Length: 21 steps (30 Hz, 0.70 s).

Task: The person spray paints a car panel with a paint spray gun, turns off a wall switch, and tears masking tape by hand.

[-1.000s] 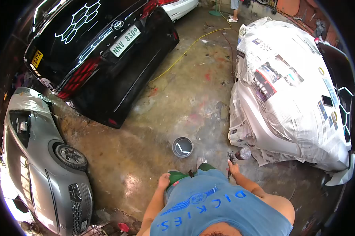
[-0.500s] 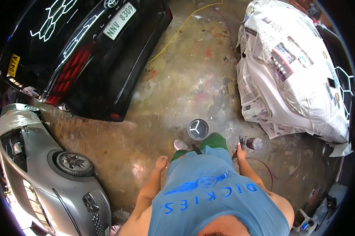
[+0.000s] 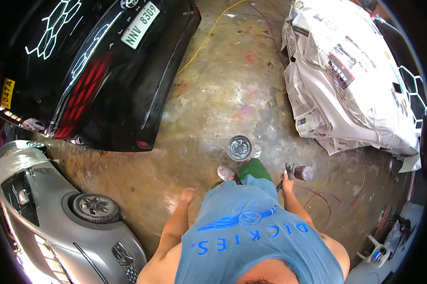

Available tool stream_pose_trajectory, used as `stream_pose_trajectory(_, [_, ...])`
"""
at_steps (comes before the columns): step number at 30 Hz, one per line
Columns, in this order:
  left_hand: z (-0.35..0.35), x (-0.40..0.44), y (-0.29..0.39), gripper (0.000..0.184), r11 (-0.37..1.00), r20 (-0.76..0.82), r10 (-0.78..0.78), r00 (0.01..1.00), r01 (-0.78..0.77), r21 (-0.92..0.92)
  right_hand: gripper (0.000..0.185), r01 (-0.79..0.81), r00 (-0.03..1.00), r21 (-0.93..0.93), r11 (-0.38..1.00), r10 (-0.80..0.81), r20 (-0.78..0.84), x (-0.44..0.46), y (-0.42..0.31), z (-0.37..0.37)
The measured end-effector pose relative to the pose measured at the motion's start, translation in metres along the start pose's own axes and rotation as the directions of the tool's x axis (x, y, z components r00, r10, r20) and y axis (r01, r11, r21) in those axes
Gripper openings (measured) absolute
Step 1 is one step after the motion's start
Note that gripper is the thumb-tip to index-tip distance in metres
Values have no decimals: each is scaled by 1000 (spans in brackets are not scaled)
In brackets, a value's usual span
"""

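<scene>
My right hand point(image 3: 286, 183) is closed around the handle of a spray gun point(image 3: 289, 168), held low at my right side. A dark reddish-brown cup point(image 3: 303, 173) sticks out from the gun to the right. My left hand point(image 3: 188, 195) hangs beside my left hip, away from any object; its fingers look loosely apart and nothing shows in them. Ahead of my green shorts is a round, dark, shiny thing with a pale rim point(image 3: 240, 147); I cannot tell its exact kind. My shoes show on either side of it.
A black car point(image 3: 123, 94) stands ahead left, a silver car point(image 3: 66, 208) at left. At right is a car body covered in newspaper point(image 3: 346, 61). A red hose point(image 3: 327, 201) curves over the floor behind the gun; a yellow cord point(image 3: 208, 37) lies ahead. A white plastic item point(image 3: 377, 251) is lower right.
My feet have shifted as in a step, and a shoe now shows beside the round dark thing. The surroundings have turned slightly in view. My right hand still holds the spray gun.
</scene>
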<state>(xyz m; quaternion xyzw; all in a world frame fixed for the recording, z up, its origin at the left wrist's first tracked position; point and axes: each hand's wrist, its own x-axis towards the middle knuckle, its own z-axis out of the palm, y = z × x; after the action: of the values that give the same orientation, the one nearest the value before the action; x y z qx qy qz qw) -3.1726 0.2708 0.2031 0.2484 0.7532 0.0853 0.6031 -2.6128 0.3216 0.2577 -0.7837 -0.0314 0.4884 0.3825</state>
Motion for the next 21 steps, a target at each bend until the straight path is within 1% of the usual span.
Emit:
stream_pose_trajectory(3, [10,-15,26,22,989,-29,65,997,-68,-128,66,7,1000,2,1000,-7,20,5,9,8])
stream_pose_trajectory(6, [13,-39,56,18,992,-70,105,992,-110,-66,70,-24,1000,-56,998,24,-1,5,14,17])
stream_pose_trajectory(9, [-7,-37,47,19,970,60,222,973,-227,84,68,-18,1000,-31,999,17,-22,15,26,32])
stream_pose_trajectory(10, [-10,-43,46,20,970,24,221,975,-223,100,65,11,1000,-1,1000,-11,-15,32,43,36])
stream_pose_trajectory(12, [-17,-63,37,23,971,-65,216,974,-207,117,65,0,1000,-12,1000,0,7,36,46,43])
stream_pose_trajectory(13, [-27,-51,4,25,910,-57,343,938,-317,267,64,-4,1000,-22,1000,5,23,39,44,49])
stream_pose_trajectory(14, [-36,-42,-24,27,811,-48,467,883,-406,422,57,2,1000,-34,999,-1,15,35,38,54])
stream_pose_trajectory(15, [-44,-37,-46,29,686,-38,579,814,-462,561,53,24,999,-29,999,-23,24,31,35,60])
stream_pose_trajectory(17, [-49,-54,-58,30,720,-46,513,857,-401,567,46,68,997,-15,998,-68,41,32,30,72])
stream_pose_trajectory(19, [-51,-75,-62,30,857,-74,322,944,-257,447,41,108,991,0,994,-108,81,44,35,83])
stream_pose_trajectory(20, [-47,-85,-60,30,902,-81,234,969,-185,391,39,128,987,7,992,-128,97,50,37,87])
stream_pose_trajectory(21, [-45,-92,-60,30,924,-82,186,979,-146,353,39,131,986,-4,991,-130,107,52,34,90])
